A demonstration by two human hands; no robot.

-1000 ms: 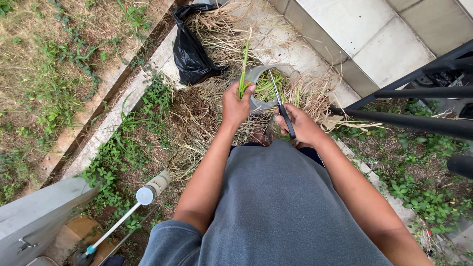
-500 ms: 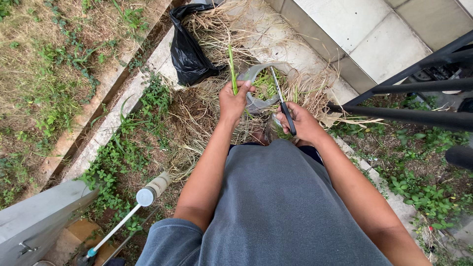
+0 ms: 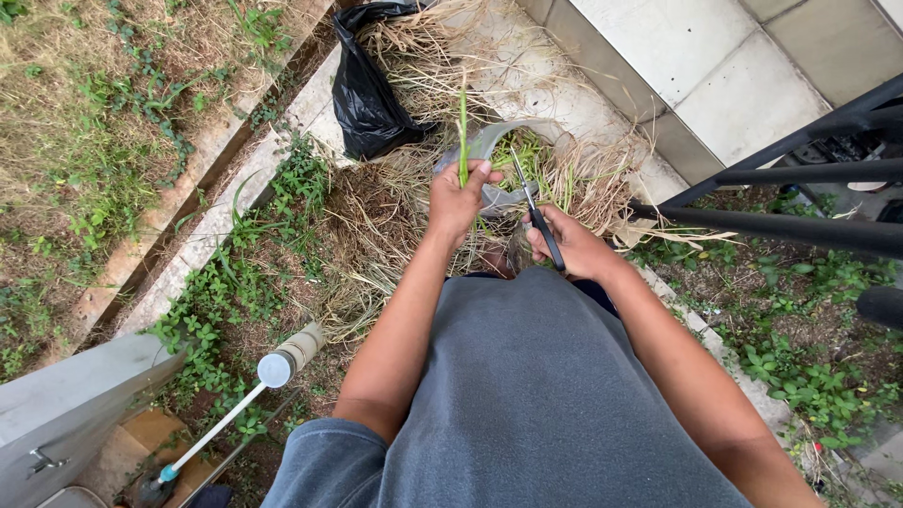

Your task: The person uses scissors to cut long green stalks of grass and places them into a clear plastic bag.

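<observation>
A thin green stalk (image 3: 463, 132) stands almost upright, long and smooth, and its lower end is inside the left hand (image 3: 458, 202), which is closed around it in a fist. Just to the right, the right hand (image 3: 571, 246) is closed on the black handles of a pair of scissors (image 3: 532, 213); the narrow metal blades point up and away, toward the stalk. Behind both hands sits a grey container (image 3: 496, 141) with a curved wall, holding short green cut pieces. Around it lies a loose heap of dry straw (image 3: 395, 216), pale and fibrous. A crumpled, shiny black plastic bag (image 3: 365, 94) lies further back on the concrete edge. At the right are dark metal bars (image 3: 781, 230).
</observation>
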